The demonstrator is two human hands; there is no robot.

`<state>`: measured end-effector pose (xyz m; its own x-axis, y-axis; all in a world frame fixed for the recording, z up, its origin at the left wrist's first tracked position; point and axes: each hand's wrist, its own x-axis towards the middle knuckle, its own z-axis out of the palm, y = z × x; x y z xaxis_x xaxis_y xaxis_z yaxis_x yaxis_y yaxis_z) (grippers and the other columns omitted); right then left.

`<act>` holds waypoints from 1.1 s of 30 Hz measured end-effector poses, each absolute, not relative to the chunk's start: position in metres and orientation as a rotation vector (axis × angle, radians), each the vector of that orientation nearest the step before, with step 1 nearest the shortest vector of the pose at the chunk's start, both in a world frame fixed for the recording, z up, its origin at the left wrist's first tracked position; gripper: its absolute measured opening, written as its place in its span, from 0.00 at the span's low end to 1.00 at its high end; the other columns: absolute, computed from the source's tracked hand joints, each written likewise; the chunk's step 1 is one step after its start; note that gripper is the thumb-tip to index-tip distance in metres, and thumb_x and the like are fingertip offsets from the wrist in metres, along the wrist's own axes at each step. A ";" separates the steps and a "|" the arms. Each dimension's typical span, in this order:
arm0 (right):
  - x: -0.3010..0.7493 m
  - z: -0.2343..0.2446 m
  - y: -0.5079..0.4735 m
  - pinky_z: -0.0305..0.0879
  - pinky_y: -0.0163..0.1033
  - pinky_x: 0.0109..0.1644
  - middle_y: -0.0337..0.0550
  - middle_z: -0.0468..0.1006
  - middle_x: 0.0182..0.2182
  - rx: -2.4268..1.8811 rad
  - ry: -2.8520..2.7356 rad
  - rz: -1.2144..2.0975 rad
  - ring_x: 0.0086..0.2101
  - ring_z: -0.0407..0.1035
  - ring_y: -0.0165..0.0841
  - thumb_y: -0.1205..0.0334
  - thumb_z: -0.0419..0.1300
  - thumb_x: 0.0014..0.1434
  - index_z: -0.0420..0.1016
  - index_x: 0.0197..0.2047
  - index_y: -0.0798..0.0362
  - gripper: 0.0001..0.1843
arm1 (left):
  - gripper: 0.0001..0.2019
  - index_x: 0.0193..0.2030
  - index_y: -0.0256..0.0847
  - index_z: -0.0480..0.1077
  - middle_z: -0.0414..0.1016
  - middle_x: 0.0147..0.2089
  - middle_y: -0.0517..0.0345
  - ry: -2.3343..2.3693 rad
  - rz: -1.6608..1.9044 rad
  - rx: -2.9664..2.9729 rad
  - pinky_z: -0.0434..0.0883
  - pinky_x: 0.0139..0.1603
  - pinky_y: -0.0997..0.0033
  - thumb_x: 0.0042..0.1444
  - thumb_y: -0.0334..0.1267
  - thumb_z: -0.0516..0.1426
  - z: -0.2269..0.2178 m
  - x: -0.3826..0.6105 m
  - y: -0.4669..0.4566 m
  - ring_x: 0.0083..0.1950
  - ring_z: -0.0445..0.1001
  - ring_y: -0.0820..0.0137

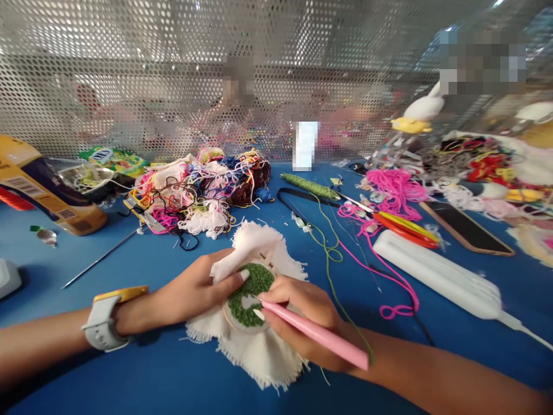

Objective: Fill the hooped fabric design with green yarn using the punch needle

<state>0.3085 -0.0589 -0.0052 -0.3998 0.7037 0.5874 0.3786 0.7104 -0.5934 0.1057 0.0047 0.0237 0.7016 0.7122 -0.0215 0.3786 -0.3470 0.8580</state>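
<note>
A small embroidery hoop (248,295) lies on the blue table, wrapped in frayed white cloth (259,351) and partly filled with green loops. My left hand (194,291), with a white watch at the wrist, grips the hoop's left edge and the cloth, fingers closed. Gripped like a pen in my right hand (302,320) is a pink punch needle (317,335), its tip at the white gap inside the green stitching. Green yarn (330,253) runs from the needle back to a green skein (311,185).
A tangle of coloured threads (207,193) lies behind the hoop. Pink yarn (395,193), red-yellow scissors (406,229), a phone (466,227) and a long white case (440,276) sit to the right. A yellow box (47,193) and a metal needle (99,259) lie left. A perforated screen stands behind.
</note>
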 end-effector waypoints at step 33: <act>0.252 -0.016 -0.001 0.59 0.33 0.26 0.34 0.65 0.18 -0.749 -1.874 0.100 0.20 0.60 0.26 0.69 0.55 0.57 0.61 0.26 0.51 0.09 | 0.10 0.39 0.36 0.65 0.64 0.28 0.62 1.097 0.914 2.040 0.62 0.27 0.79 0.61 0.40 0.49 -0.008 0.076 0.028 0.28 0.59 0.76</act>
<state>0.2518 -0.0005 -0.0156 -0.2380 0.5377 0.8088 0.4485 0.7995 -0.3996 0.0764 0.0277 -0.0083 0.4099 0.8705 0.2724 0.4254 -0.4467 0.7871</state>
